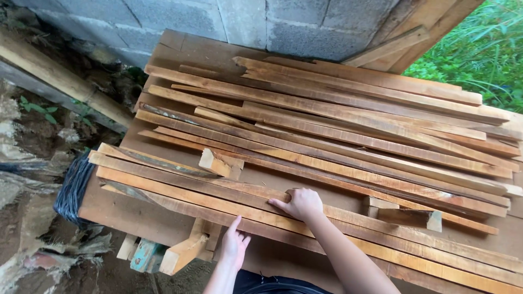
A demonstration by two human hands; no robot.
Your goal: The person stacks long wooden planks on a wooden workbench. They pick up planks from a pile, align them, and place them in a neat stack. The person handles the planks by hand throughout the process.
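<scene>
The right hand [303, 204] lies with its fingers curled over the edge of a long strip [218, 188] in the near rows of the pile, closed on it in a narrow grip; the left hand [234, 245] rests flat and open just nearer the body, fingertips touching the next strip [180, 206] and holding nothing. The gripped strip runs far out to both sides of the hand, so it looks stiff along its length but thin enough to flex and whip at the ends, light rather than heavy, with rough sawn faces that should not slip (splinters seem a likelier worry). A hold near the middle, about where the hand is now, would balance it best. Just left of the grip a short offcut [219, 163] sits on the pile, and another block [414, 216] lies to its right. Beyond the grip more strips [338, 117] are stacked loosely and crossing on a brown board table [131, 215]. Behind stands a grey block wall [261, 22], with grass [479, 49] off to the right and rubble-strewn ground [27, 218] to the left.
</scene>
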